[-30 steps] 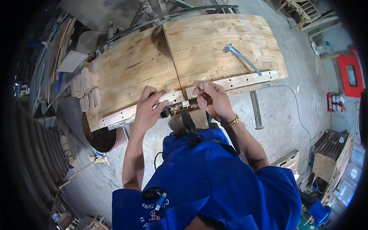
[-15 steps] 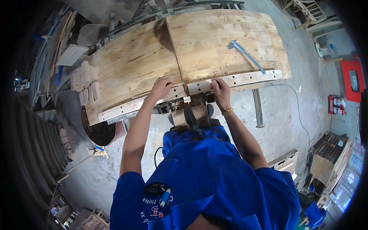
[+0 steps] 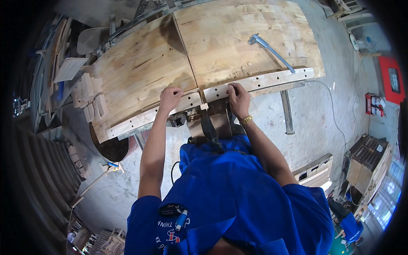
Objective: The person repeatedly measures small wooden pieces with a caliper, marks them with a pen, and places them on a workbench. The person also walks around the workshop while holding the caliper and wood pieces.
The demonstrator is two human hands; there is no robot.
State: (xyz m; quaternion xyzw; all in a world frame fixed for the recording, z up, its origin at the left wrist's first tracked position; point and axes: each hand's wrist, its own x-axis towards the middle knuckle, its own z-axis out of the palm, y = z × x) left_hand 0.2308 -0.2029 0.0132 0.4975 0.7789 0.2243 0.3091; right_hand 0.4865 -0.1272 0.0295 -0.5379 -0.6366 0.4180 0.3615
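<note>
Two pale wooden strips with dark drilled holes lie end to end along the near edge of a wide panel. My left hand [image 3: 171, 98] is closed over the left strip [image 3: 148, 116], its fingertips pinched together just above it. At the inner end of the right strip [image 3: 263, 80], my right hand [image 3: 239, 101] is closed too, thumb and forefinger pressed together against or just over the wood. What either pinch holds, if anything, is too small to make out. A small wooden block [image 3: 205, 106] sits below the gap between the strips. A caliper [image 3: 272, 52] rests on the panel.
The wooden panel [image 3: 140, 63] has a seam down its middle. Stacked wood blocks [image 3: 91, 95] sit at its left end, above a drum [image 3: 110, 144]. A metal leg [image 3: 287, 112] stands under the right side. A cable [image 3: 338, 119] runs over the floor.
The view has shifted slightly, moving the panel up and left in the picture. Both hands stay closed at nearly the same places by the strips; the right one is slightly nearer the inner end.
</note>
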